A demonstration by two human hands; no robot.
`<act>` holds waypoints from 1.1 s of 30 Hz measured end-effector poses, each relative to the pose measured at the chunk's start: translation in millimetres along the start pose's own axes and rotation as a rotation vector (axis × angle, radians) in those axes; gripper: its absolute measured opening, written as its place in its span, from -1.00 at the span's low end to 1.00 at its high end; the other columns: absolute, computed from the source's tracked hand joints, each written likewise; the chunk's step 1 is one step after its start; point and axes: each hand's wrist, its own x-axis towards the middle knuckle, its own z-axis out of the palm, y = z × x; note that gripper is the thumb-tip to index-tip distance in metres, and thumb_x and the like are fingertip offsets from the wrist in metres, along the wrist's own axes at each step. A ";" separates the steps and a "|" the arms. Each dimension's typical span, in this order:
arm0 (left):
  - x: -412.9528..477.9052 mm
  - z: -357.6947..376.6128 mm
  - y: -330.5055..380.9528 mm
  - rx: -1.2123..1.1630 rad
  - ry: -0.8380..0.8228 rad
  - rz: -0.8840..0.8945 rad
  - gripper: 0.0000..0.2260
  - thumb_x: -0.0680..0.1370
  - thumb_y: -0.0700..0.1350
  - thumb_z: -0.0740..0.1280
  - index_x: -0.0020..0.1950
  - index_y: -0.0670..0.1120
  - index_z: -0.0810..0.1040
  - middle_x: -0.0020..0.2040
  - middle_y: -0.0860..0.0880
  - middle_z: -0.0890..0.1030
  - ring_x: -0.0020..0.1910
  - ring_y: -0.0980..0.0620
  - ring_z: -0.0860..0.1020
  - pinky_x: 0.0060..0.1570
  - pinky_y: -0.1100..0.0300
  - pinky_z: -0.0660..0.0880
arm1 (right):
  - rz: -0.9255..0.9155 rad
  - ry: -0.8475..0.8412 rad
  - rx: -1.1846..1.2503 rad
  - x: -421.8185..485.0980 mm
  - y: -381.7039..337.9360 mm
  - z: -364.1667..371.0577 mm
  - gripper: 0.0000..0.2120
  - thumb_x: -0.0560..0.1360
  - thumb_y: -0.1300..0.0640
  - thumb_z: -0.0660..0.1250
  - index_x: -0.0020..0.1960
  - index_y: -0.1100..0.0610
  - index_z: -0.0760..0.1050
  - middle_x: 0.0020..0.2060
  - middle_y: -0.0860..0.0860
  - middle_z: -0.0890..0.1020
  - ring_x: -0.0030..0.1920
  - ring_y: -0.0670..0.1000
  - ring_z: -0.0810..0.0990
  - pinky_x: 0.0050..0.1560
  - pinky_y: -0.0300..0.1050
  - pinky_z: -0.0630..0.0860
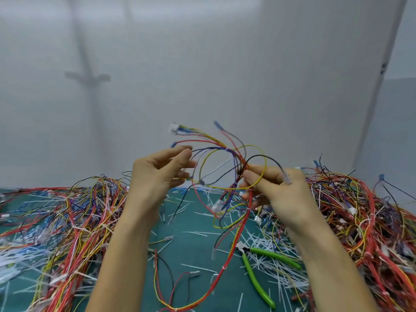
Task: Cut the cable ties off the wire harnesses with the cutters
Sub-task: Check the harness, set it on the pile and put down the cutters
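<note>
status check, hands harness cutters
Right hand pinches harness, lifted. Left hand at its wires, grip unclear. Cutters lie unheld on mat among cut ties.

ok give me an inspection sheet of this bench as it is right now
surface: green mat, mostly covered
job's things: wire harness held up over the mat, with a white cable tie still on its hanging red strand; green-handled cutters lie on the mat, not in either hand
clutter: cut tie offcuts strewn over the mat, thickest around the cutters
grippers: left hand and right hand both grip the harness's wires
cables: left harness pile and right harness pile, both tangled
surroundings: plain pale wall behind; nothing else seen
</note>
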 end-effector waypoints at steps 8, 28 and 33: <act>1.2 -4.2 -6.6 0.232 -0.099 -0.218 -0.60 0.50 0.27 0.23 0.01 -0.02 0.63 -0.10 0.08 0.73 -0.14 0.09 0.68 -0.16 0.20 0.60 | -0.017 0.157 0.042 1.1 -2.1 -4.3 -0.79 0.54 0.24 0.37 -0.23 0.08 0.66 -0.38 -0.02 0.68 -0.43 -0.10 0.60 -0.48 -0.29 0.48; -3.7 12.8 -4.2 -0.073 -0.180 -0.098 -0.78 0.25 -0.02 0.52 -0.17 -0.10 0.73 -0.31 0.02 0.66 -0.32 0.12 0.60 -0.18 0.29 0.59 | 0.073 0.223 0.219 4.8 0.2 -4.9 -0.91 0.55 0.17 0.35 -0.08 0.09 0.63 -0.36 -0.05 0.64 -0.40 -0.13 0.56 -0.47 -0.34 0.42; 0.1 18.5 -11.5 0.333 0.028 0.042 -0.70 0.43 -0.32 0.47 0.09 -0.07 0.55 -0.08 0.04 0.66 -0.11 0.10 0.64 -0.04 0.21 0.57 | 0.032 0.295 0.217 5.4 0.3 -1.3 -0.94 0.53 0.17 0.39 -0.09 0.10 0.64 -0.37 -0.04 0.68 -0.42 -0.14 0.59 -0.52 -0.34 0.40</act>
